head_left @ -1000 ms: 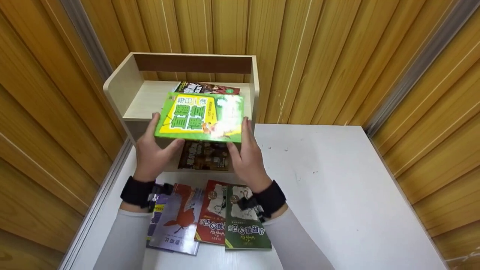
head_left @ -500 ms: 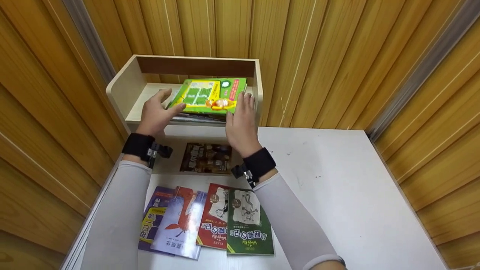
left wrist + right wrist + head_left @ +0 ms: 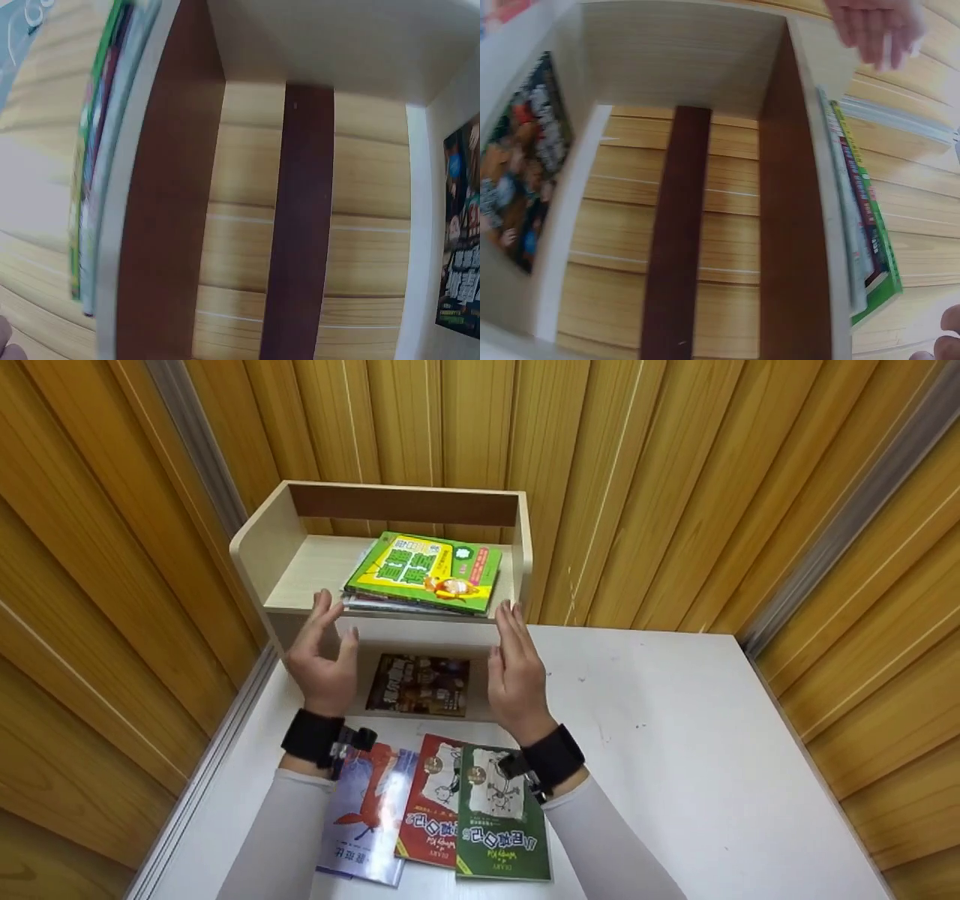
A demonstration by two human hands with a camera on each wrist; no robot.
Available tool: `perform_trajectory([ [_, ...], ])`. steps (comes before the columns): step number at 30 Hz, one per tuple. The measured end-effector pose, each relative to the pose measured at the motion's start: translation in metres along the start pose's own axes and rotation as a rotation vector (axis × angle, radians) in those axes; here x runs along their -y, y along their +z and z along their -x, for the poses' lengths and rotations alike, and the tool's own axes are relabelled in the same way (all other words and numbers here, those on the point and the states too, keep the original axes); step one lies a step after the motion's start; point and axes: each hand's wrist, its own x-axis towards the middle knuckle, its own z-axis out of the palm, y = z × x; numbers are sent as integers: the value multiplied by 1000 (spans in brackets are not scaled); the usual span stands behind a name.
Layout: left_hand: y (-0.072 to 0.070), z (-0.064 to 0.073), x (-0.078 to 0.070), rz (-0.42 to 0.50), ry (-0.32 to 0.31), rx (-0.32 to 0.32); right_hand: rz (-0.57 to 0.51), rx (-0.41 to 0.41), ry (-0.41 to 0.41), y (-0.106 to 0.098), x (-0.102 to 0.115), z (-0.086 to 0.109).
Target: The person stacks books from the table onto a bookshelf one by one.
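Observation:
A green and yellow book (image 3: 424,570) lies flat on top of a small pile on the upper shelf (image 3: 319,566) of a pale wooden bookcase. My left hand (image 3: 324,660) is raised in front of the shelf's left front edge, fingers extended and holding nothing. Off the right front corner of the shelf, my right hand (image 3: 519,675) is also raised with straight fingers, apart from the books. Edge-on in the right wrist view, the pile shows the green book (image 3: 877,225) over thinner ones. A dark-covered book (image 3: 420,684) lies in the lower compartment.
On the white table (image 3: 660,750) in front lie a lilac book with a red animal (image 3: 367,817), a red book (image 3: 427,825) and a green diary book (image 3: 502,825), overlapping. Wood-panelled walls (image 3: 600,495) enclose the table at the back and sides.
Both hands carried the green and yellow book onto the pile on the upper shelf and let go. They have since drawn back toward the front of the bookcase.

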Motion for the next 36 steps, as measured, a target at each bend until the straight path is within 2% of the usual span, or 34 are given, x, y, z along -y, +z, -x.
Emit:
perform_trajectory([
  [3, -5, 20, -18, -7, 30, -9, 18, 11, 10, -10, -8, 30],
  [8, -16, 48, -49, -29, -43, 56, 47, 73, 61, -23, -19, 84],
  [11, -22, 66, -65, -39, -146, 109, 68, 113, 83, -26, -24, 111],
  [16, -27, 93, -86, -30, -378, 162, 89, 222, 142, -26, -24, 141],
  [19, -29, 110, -92, -46, -467, 201, 81, 298, 199, -26, -18, 154],
  [22, -30, 127, -93, -100, -507, 251, 70, 358, 253, -26, -11, 164],
  [27, -25, 159, -94, -278, -531, 355, 44, 392, 327, -26, -8, 182],
  [32, -11, 192, -98, -434, -575, 550, 31, 426, 376, -25, -6, 197],
  [36, 1, 216, -100, -542, -558, 632, 35, 428, 421, -24, -6, 204],
])
